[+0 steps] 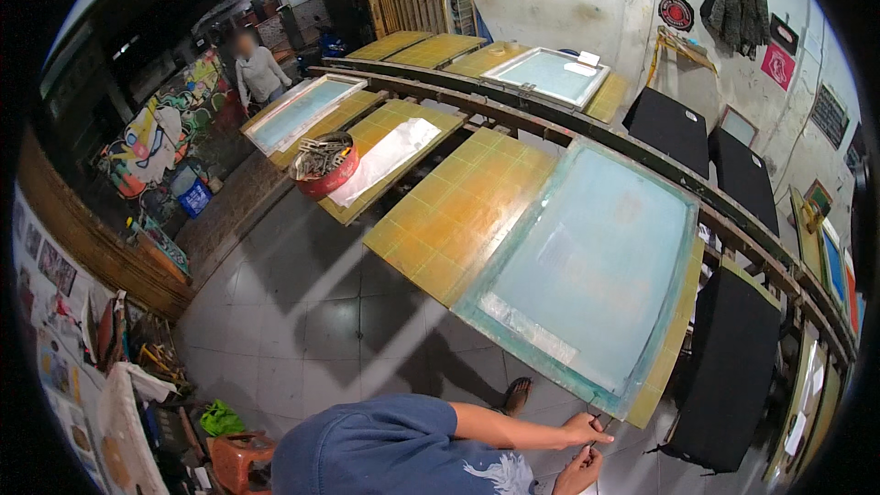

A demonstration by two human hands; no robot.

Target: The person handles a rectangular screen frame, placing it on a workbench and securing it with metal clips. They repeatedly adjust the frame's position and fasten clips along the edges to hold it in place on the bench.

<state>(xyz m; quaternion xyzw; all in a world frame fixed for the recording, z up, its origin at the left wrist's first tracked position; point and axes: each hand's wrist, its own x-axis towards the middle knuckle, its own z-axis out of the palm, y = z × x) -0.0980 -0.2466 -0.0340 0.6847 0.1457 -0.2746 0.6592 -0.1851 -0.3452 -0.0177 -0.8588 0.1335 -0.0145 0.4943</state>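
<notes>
You see the large pale-blue screen frame [587, 270] lying flat on the yellow tiled table, centre-right of the frame.

Grey tiled floor [302, 312], stained white wall [550, 0], long yellow-tiled tables [440, 220].

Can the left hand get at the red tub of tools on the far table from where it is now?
Probably not. The left hand rests at the near corner of the big screen frame, and the red tub sits a table away, across open floor.
</notes>
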